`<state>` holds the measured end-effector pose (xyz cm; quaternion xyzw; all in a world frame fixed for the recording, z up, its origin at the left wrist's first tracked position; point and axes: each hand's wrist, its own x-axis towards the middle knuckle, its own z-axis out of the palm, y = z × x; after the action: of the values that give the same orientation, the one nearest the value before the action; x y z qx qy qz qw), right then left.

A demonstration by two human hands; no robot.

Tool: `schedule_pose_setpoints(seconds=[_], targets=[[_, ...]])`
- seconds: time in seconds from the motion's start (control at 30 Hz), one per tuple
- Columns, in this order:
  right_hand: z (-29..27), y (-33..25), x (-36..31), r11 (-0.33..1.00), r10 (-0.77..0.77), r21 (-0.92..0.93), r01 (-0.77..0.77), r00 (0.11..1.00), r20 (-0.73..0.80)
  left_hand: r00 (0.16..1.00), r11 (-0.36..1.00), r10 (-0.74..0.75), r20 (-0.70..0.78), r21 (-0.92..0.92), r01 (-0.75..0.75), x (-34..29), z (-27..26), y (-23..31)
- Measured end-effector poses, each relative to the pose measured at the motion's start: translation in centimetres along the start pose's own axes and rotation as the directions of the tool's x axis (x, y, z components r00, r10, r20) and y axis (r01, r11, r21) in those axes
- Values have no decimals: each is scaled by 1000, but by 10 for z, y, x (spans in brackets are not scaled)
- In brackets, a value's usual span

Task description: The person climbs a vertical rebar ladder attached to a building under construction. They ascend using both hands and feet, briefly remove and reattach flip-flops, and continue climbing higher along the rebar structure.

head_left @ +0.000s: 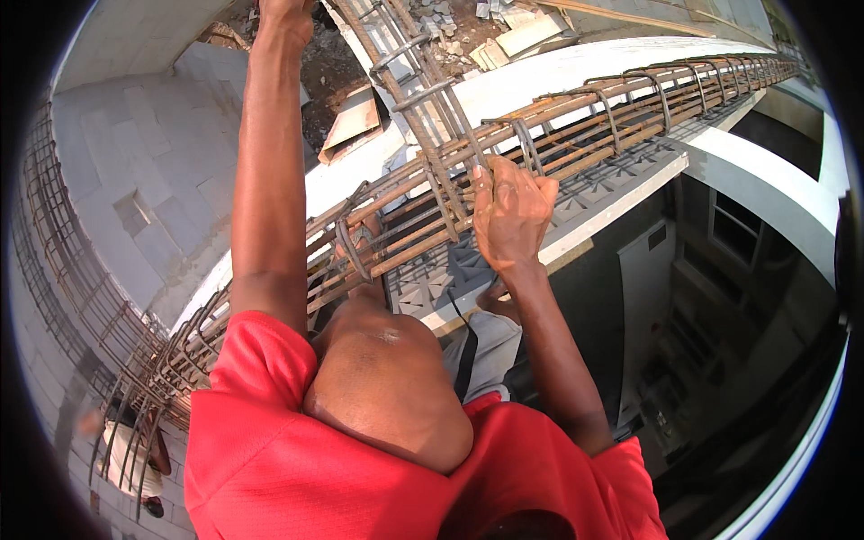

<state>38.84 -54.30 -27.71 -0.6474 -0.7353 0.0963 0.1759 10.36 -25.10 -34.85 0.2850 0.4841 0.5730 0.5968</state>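
A long cage of rusty rebar (621, 106), ringed with bent stirrups, crosses in front of me from lower left to upper right. A second, narrower rebar cage (416, 85) meets it from above. At that joint my right hand (515, 216) is closed, its fingers curled over the rebar. My left arm stretches far forward; my left hand (286, 13) is cut by the upper edge and its fingers are hidden. My bare knee (387, 378) is bent close beside the long cage.
To the right of the ledge (621, 193) is a deep drop beside a building with windows (736, 225). Wooden boards (531, 34) and rubble lie beyond the cages. A grey block wall (135, 180) stands left. Another person (133, 454) is at lower left, behind more rebar.
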Motion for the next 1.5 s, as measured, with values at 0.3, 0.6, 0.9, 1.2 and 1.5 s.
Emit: schedule_pose_setpoints(seconds=[0.3, 0.6, 0.9, 1.2, 1.5], targets=[[1, -17, -3, 985, 171, 39, -171, 985, -7, 961, 970, 58, -269, -212, -118, -3, 38, -2], [-6, -25, 6, 958, 282, 0, -286, 947, 155, 878, 996, 64, -474, -27, -87, 27, 24, -18], [17, -13, -13, 978, 202, 79, -195, 976, -86, 938, 998, -8, -346, -60, -14, -7, 42, 8], [-9, -28, 29, 898, 423, 70, -435, 896, 138, 839, 954, -68, -540, 210, 213, 6, 66, 28], [-19, -13, 12, 805, 534, 138, -577, 806, 254, 909, 998, 6, -417, 52, 18, 6, 56, 0]])
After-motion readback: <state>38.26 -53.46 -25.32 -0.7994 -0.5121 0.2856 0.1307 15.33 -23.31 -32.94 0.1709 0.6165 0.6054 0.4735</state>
